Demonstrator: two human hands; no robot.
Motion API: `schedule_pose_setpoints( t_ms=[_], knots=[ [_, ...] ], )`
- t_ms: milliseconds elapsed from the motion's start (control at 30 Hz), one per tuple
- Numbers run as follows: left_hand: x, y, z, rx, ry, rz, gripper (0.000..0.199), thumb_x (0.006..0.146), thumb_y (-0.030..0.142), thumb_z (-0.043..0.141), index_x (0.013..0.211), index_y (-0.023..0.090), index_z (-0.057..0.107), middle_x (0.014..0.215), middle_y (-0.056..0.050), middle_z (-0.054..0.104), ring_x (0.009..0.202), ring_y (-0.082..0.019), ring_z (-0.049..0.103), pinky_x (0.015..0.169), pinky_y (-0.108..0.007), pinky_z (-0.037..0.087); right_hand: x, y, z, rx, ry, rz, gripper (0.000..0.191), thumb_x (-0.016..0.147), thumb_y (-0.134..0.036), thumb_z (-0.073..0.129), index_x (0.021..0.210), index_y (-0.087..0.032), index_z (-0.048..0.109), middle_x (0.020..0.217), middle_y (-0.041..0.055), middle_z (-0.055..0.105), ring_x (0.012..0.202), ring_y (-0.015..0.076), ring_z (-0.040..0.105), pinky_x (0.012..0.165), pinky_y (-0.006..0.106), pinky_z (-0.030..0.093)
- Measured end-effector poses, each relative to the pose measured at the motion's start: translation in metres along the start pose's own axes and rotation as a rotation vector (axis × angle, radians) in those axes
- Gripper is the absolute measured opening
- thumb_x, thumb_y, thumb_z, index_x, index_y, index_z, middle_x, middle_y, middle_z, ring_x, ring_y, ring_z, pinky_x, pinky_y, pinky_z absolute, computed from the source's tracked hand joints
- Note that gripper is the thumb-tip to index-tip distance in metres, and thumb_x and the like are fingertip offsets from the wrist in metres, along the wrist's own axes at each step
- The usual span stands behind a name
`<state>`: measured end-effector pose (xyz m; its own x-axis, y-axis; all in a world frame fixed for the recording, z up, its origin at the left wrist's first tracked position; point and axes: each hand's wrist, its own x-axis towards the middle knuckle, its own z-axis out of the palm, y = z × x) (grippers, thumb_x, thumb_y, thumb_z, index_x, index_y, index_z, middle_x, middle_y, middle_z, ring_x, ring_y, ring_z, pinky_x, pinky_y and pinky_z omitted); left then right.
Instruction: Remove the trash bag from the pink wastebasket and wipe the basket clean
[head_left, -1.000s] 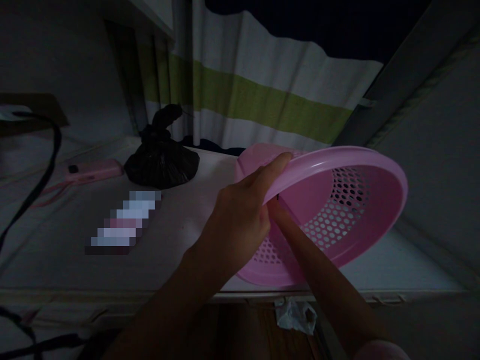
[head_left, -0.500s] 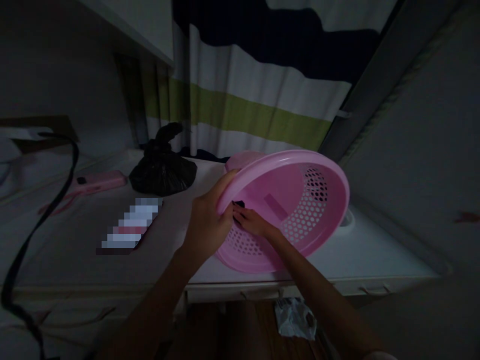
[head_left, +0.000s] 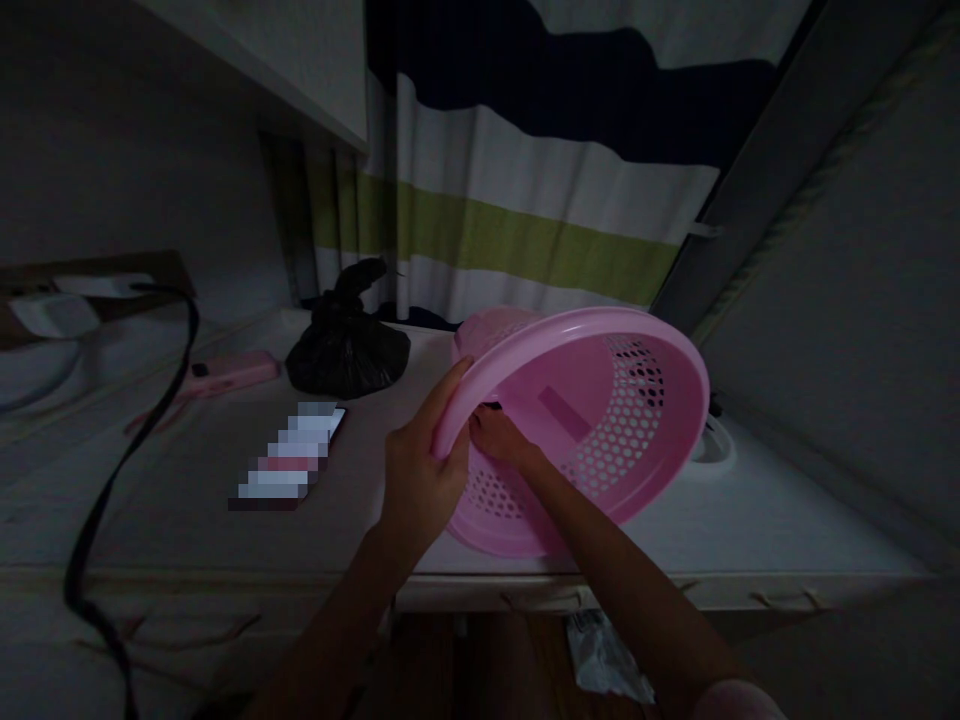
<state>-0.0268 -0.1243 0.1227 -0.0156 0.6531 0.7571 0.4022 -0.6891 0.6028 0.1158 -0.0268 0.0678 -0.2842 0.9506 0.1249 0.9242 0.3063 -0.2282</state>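
Observation:
A pink plastic basket [head_left: 645,480] with round holes lies tilted on the white desk [head_left: 352,520], its mouth facing me. My left hand [head_left: 424,470] grips the basket's rim on its left side, thumb inside and fingers behind. Inside the mouth, my right hand [head_left: 504,437] is closed near the left wall, with a bit of something dark at its fingertips, too small to name. A darker rectangular patch shows on the basket's inner surface.
Left of the basket are a knotted black bag [head_left: 349,350], a phone with a lit screen [head_left: 289,460] and a pink phone-like object [head_left: 236,371]. A black cable [head_left: 112,480] hangs at left. A white ring-shaped object [head_left: 720,447] lies right; a plastic bag [head_left: 604,655] is below.
The view has shifted slightly, so the desk items appear further right. My right hand's fingers have curled in more, and less of the dark item shows.

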Motion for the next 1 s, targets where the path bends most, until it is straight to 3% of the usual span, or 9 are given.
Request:
schedule_pose_setpoints(
  t_ms=[200,300,467,533,667,867,1000],
  knots=[
    [-0.024,-0.018,-0.009,-0.122,-0.104,-0.137,0.065,0.077,0.029,0.061,0.137,0.026,0.035,0.138,-0.004,0.047,0.122,-0.021,0.048,0.100,-0.035,0.043,0.014,0.016,0.003,-0.176,-0.097,0.045,0.034,0.092,-0.018,0.032,0.112,-0.009,0.058,0.113,0.0165,0.062,0.102,0.0221,0.059,0.087,0.030,0.042],
    [-0.039,-0.026,-0.009,-0.177,-0.072,-0.259,0.070,0.078,0.031,0.060,0.140,0.028,0.028,0.140,-0.006,0.043,0.123,-0.021,0.047,0.100,-0.036,0.043,0.018,0.016,0.002,-0.231,-0.133,0.045,0.034,0.091,-0.018,0.034,0.116,-0.009,0.056,0.115,0.0168,0.062,0.104,0.0228,0.059,0.087,0.031,0.042],
    [-0.059,-0.034,-0.004,-0.285,-0.120,-0.414,0.076,0.075,0.035,0.063,0.141,0.029,0.025,0.134,-0.009,0.049,0.122,-0.024,0.048,0.098,-0.040,0.044,0.023,0.012,0.003,-0.272,-0.151,0.059,0.034,0.090,-0.015,0.034,0.112,-0.006,0.059,0.117,0.0192,0.060,0.108,0.0249,0.056,0.091,0.034,0.040],
    [-0.070,-0.035,0.002,-0.325,-0.177,-0.479,0.074,0.075,0.036,0.063,0.139,0.026,0.028,0.127,-0.011,0.054,0.118,-0.024,0.052,0.096,-0.040,0.046,0.022,0.010,0.002,-0.263,-0.148,0.065,0.033,0.090,-0.015,0.035,0.110,-0.008,0.061,0.117,0.0175,0.061,0.108,0.0240,0.056,0.091,0.033,0.040],
    [-0.087,-0.029,0.020,-0.382,-0.180,-0.581,0.055,0.080,0.035,0.057,0.130,0.018,0.041,0.119,-0.012,0.059,0.107,-0.022,0.059,0.094,-0.039,0.046,0.016,0.009,0.000,-0.218,-0.099,0.095,0.037,0.092,-0.018,0.033,0.119,-0.009,0.056,0.120,0.0164,0.060,0.107,0.0223,0.058,0.089,0.030,0.042],
    [-0.065,-0.010,0.031,-0.248,0.136,-0.490,0.047,0.086,0.031,0.046,0.131,0.018,0.040,0.116,-0.012,0.060,0.114,-0.022,0.054,0.096,-0.039,0.044,0.004,0.013,0.000,-0.119,-0.035,0.076,0.036,0.092,-0.024,0.036,0.119,-0.012,0.057,0.117,0.0139,0.062,0.104,0.0219,0.059,0.086,0.028,0.043],
    [-0.036,-0.001,0.025,-0.199,0.133,-0.318,0.041,0.085,0.025,0.045,0.126,0.018,0.047,0.119,-0.011,0.060,0.112,-0.021,0.055,0.096,-0.038,0.044,0.000,0.014,0.002,-0.056,0.008,0.039,0.036,0.090,-0.019,0.039,0.121,-0.013,0.056,0.115,0.0107,0.064,0.100,0.0174,0.062,0.083,0.023,0.044]
  ],
)
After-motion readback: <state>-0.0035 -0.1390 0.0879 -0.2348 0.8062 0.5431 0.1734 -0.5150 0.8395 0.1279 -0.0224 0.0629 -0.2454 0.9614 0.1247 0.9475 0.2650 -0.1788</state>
